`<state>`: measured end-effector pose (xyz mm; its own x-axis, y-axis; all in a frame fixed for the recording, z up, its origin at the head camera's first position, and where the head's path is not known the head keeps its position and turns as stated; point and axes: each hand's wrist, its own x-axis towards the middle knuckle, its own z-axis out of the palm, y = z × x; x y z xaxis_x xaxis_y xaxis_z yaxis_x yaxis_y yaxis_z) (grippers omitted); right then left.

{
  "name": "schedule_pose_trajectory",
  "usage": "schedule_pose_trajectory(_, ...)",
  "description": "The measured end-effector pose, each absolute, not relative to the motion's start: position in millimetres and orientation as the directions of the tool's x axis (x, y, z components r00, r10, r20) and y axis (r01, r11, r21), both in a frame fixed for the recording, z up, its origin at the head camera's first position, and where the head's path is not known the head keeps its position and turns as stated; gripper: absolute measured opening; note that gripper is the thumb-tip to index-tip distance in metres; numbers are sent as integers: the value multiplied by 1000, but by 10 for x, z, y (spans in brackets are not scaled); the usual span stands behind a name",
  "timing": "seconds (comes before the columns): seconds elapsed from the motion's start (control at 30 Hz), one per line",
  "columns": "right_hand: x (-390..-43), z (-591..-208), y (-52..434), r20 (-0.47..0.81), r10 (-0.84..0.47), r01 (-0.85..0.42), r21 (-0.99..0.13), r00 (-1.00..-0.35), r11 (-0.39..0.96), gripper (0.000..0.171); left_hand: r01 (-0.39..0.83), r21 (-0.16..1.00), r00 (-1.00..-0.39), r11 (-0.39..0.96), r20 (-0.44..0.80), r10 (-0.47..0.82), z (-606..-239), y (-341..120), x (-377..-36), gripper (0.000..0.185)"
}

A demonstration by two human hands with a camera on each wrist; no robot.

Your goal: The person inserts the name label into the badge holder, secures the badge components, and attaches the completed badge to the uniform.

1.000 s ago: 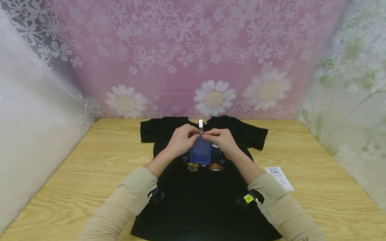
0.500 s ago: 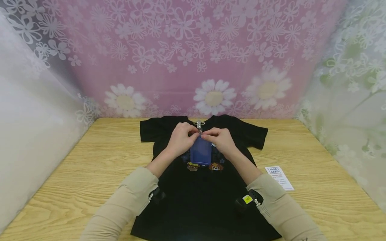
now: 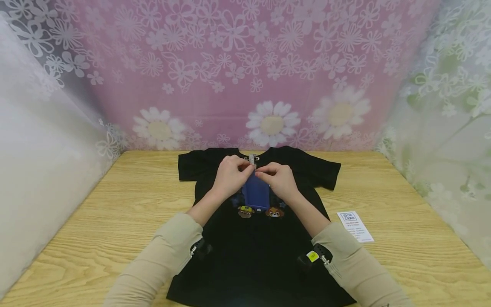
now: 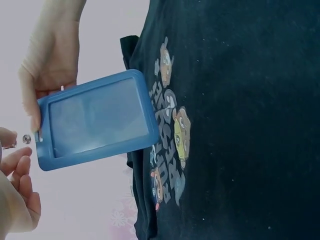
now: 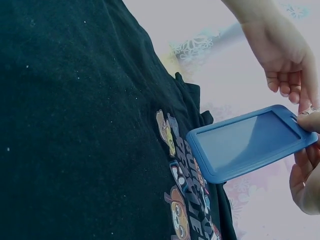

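A blue badge holder (image 3: 256,192) with a clear window stands over the chest print of a black T-shirt (image 3: 261,260). My right hand (image 3: 281,180) grips its slotted top edge, the thumb on the front face in the right wrist view. My left hand (image 3: 231,177) pinches a small clear strap with a metal snap (image 4: 26,139), just beside the slot. Above the fingertips, a metal clip (image 3: 251,158) with a safety pin sticks up near the shirt's collar. In the left wrist view the holder (image 4: 100,117) is tilted, and its window shows no card.
A white printed card (image 3: 354,227) marked "ID/IC CARD" lies on the wooden table (image 3: 399,204), to the right of the shirt. Flowered curtains (image 3: 272,76) hang behind the table and at both sides.
The clip has tipped and shifted slightly left. The holder has turned a little, and its bottom edge has moved slightly right. Both hands keep close to the same place.
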<state>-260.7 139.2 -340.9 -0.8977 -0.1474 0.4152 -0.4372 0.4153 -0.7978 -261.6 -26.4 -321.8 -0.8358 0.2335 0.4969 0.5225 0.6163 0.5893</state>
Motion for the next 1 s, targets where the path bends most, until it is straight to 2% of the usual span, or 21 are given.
schedule_pose_trajectory(0.13, -2602, -3412, 1390, 439, -147, -456, -772, -886, 443, 12, 482, 692, -871, 538, 444, 210, -3190, -263, -2603, 27)
schedule_pose_trajectory(0.23, -2596, -3408, 1385, 465, -148, -476, -748, -873, 462, 12, 405, 793, -914, 455, 360, 186, -3162, -260, -2599, 34)
schedule_pose_trajectory(0.37, -2596, -3415, 1374, 502, -139, -498, -711, -854, 497, 10, 276, 874, -961, 401, 245, 126, -3140, -257, -2612, 41)
schedule_pose_trajectory(0.57, -2582, -3431, 1357, 545, -139, -524, -657, -827, 541, 7, 163, 914, -986, 371, 143, 83, -3095, -246, -2595, 47)
schedule_pose_trajectory(1.0, -2565, -3453, 1346, 644, -142, -587, -556, -752, 589, 5, 119, 913, -993, 391, 97, 74, -3041, -195, -2584, 39)
